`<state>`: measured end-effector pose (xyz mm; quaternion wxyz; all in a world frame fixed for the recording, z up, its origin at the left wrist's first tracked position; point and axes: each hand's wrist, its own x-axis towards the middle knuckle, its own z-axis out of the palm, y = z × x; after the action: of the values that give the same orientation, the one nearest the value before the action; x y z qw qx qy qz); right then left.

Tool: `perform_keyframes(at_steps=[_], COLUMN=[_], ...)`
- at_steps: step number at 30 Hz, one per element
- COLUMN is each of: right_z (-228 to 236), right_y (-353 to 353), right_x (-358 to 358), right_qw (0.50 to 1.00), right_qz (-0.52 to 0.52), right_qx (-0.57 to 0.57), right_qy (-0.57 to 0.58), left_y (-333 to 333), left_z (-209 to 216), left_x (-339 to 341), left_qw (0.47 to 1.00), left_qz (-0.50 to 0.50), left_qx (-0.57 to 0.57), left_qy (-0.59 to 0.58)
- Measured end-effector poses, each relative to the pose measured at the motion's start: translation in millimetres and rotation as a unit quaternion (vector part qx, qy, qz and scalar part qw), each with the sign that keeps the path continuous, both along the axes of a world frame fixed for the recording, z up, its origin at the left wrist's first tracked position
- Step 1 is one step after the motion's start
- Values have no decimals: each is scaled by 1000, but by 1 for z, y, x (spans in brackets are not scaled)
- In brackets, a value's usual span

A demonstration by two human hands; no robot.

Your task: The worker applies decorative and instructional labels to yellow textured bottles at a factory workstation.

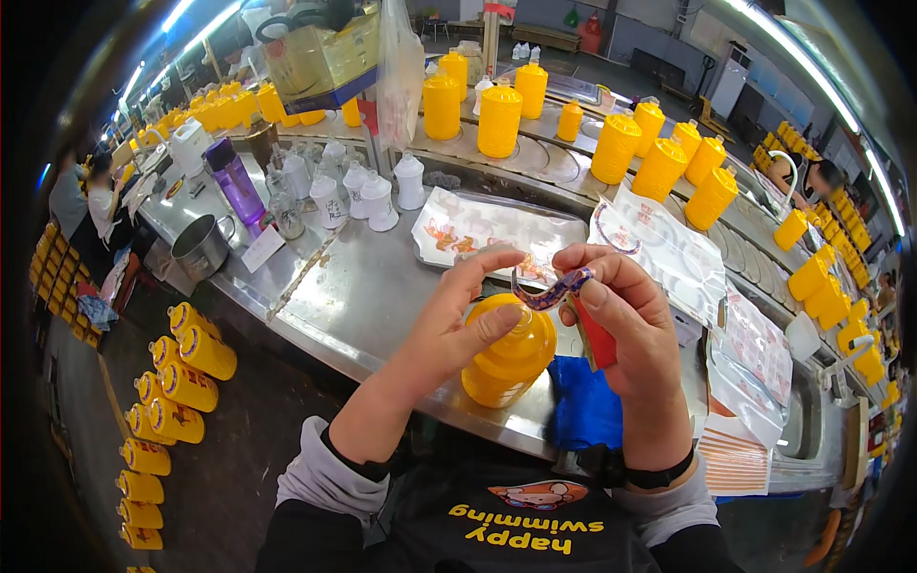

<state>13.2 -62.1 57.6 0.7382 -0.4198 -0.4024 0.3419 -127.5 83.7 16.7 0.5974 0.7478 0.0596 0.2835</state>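
My right hand [635, 315] pinches a curved, dark patterned strip [544, 297], which looks like a decal, between thumb and fingers. A flat red piece, perhaps a scraper [593, 334], is also tucked in that hand. My left hand [449, 320] has thumb and forefinger spread around the strip's free end; whether they touch it I cannot tell. Below both hands a yellow bottle [511, 361] stands on the metal bench [334, 304], its neck partly covered by the left thumb. Beside the bottle lies a blue cloth [585, 406], under my right wrist.
A tray with printed sheets [441, 222] lies ahead, with more decal sheets [669, 253] to its right. Behind them yellow bottles [500, 121] stand on a conveyor. At left are white bottles [379, 202], a purple bottle [236, 188] and a metal pot [201, 246]. Yellow bottles [181, 384] stand on the floor.
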Motion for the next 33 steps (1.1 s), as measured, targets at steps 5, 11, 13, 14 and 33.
perform_keyframes(at_steps=[5, 11, 13, 14, 33], right_z=[-3, -13, -15, -15, -38], right_y=[-1, -7, -9, -9, -38], right_x=[3, 7, 5, 2, 11], right_qw=[998, 991, 995, 997, 761], right_qz=[16, 30, 19, 8, -180], right_qx=[39, 15, 11, 8, -45], right_qy=[36, 131, 95, 79, -622], left_y=[13, 12, 11, 11, -15], left_z=[5, 26, 31, 32, 12], left_x=[0, -4, -5, -5, -42], left_qw=[996, 997, 996, 995, 938], left_qz=[-69, -35, -25, -16, 97], left_qx=[-34, 32, 66, 79, 309], left_qy=[46, 55, 58, 61, 126])
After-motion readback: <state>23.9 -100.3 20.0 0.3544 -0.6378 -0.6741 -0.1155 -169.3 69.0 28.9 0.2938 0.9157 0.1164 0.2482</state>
